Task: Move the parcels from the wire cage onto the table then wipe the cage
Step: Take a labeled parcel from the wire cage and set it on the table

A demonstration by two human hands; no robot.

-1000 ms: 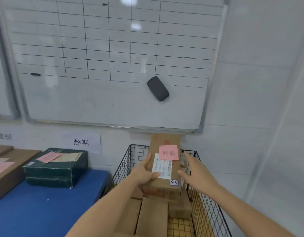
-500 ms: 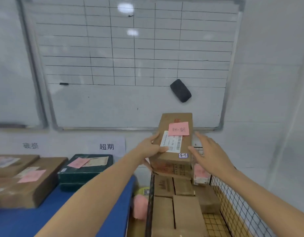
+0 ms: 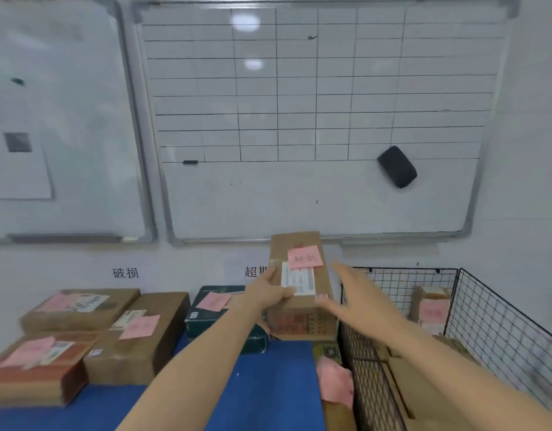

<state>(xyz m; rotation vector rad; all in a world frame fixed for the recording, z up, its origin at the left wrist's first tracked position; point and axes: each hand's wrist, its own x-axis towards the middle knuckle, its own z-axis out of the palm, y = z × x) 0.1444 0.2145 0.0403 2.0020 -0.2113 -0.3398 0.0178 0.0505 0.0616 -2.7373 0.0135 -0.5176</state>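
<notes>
- Since a moment ago, the brown parcel [image 3: 302, 318] has shifted left, clear of the wire cage [image 3: 473, 309], above the blue worktop [image 3: 268, 396].
- Left hand [image 3: 270, 295] grips its left side, thumb on the label [image 3: 299, 279].
- Right hand [image 3: 350, 300] flanks its right side, fingers [image 3: 343, 272] straight, spread; contact unclear.
- Gridded whiteboard [image 3: 299, 206] hangs behind.

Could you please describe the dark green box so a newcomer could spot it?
Below the large gridded whiteboard stands a blue-topped table. At its back, between the resting brown cardboard parcels and the brown cardboard parcel gripped by the left hand, lies the dark green rectangular box. It alone is green; its neighbours are brown.
</notes>
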